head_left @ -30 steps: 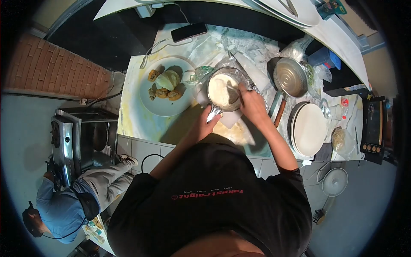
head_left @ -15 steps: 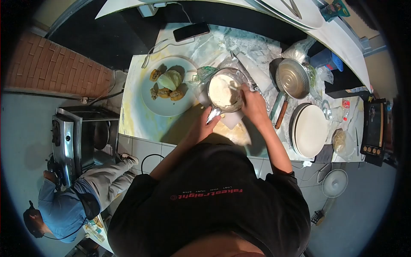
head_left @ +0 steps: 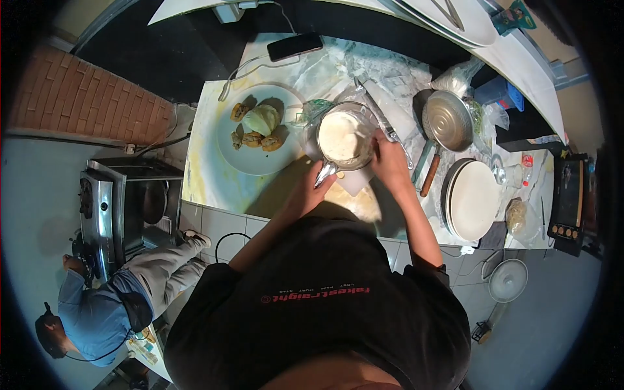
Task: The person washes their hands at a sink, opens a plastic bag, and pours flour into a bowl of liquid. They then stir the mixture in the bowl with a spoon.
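Observation:
A small metal saucepan [head_left: 374,117] holds a pale, creamy mixture [head_left: 342,135] in front of me. My left hand [head_left: 303,194] is closed around the pan's short shiny handle [head_left: 325,173]. At the pan's right rim is my right hand [head_left: 390,162], its fingers pinched together over the edge of the mixture. What they grip is hidden or too small to name. Left of the pan, a large pale plate [head_left: 257,166] carries a pale green wedge like cabbage [head_left: 261,121] and several browned pieces [head_left: 252,139].
A knife [head_left: 380,117] lies just behind the pan. To the right are a frying pan [head_left: 447,120], stacked white plates [head_left: 478,200] and plastic bags [head_left: 457,77]. A phone [head_left: 294,47] lies at the back. Another person [head_left: 97,315] stands by a stove [head_left: 97,208] on the left.
My right hand has shifted slightly right and down along the pan's rim. The mixture's surface pattern has changed. My left hand keeps its hold on the handle.

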Tool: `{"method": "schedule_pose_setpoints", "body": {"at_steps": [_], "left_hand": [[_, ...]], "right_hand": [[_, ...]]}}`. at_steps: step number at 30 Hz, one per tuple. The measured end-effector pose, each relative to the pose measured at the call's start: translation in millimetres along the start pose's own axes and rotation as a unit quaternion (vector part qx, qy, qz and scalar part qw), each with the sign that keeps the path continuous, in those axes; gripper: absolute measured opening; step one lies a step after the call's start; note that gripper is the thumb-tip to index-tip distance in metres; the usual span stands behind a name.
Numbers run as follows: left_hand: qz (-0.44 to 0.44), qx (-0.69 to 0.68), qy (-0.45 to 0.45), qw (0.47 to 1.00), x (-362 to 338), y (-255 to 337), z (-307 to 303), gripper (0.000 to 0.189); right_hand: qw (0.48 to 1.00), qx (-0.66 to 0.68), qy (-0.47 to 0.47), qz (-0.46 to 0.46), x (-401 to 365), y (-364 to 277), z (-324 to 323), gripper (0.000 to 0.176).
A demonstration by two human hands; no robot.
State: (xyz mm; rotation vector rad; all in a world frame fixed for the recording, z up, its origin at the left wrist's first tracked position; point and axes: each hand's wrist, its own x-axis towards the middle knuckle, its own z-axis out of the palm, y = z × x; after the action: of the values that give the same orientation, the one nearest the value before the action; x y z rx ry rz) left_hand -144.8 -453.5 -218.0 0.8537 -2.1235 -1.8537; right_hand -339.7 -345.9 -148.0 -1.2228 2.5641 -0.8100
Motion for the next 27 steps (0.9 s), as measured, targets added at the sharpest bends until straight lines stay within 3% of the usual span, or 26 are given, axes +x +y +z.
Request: {"method": "schedule_pose_setpoints", "body": {"at_steps": [2,6,8,12,14,16,18,21,25,27], "left_hand": [[-0.027,0.063,0.009,0.998,0.1,-0.9,-2.8,0.049],[-0.016,0.033,0.003,0.999,-0.7,3.4,-1.3,0.05],[-0.037,0.024,-0.005,0.999,-3.1,11.6,-1.1,0.048],[-0.025,0.014,0.005,1.0,-3.7,16.6,-4.4,0.046],[-0.107,-0.02,-0.052,0.993,-3.1,25.6,-11.3,0.045],[-0.096,-0.025,-0.043,0.994,-3.6,23.0,-12.3,0.045],[-0.088,-0.03,-0.035,0.995,-4.2,17.9,-9.6,0.045],[-0.052,-0.01,-0.009,0.999,-5.0,12.4,-4.4,0.045],[-0.02,0.014,0.009,1.0,-8.6,19.8,-3.1,0.046],[-0.009,0.019,0.012,1.0,-9.0,24.3,-5.2,0.046]], "right_hand": [[0.999,-0.035,-0.021,0.02,-7.0,0.0,-8.4,0.016],[0.992,-0.068,-0.106,0.011,-24.6,-8.3,-15.4,0.012],[0.995,0.003,-0.096,-0.037,-22.2,-10.7,-9.8,0.011],[0.995,0.053,-0.087,-0.007,2.4,-12.1,-5.0,0.011],[1.0,-0.011,-0.011,-0.011,6.6,0.1,2.0,0.009],[0.999,-0.036,-0.011,-0.011,-1.1,4.0,-4.8,0.009],[0.992,-0.1,-0.072,0.015,-12.4,0.2,-14.7,0.012],[0.991,-0.052,-0.119,-0.009,-23.4,-10.0,-15.0,0.011],[0.994,0.034,-0.101,-0.028,-2.3,-12.8,-3.1,0.019],[0.998,0.01,-0.062,-0.023,6.0,-4.5,2.1,0.02]]}}
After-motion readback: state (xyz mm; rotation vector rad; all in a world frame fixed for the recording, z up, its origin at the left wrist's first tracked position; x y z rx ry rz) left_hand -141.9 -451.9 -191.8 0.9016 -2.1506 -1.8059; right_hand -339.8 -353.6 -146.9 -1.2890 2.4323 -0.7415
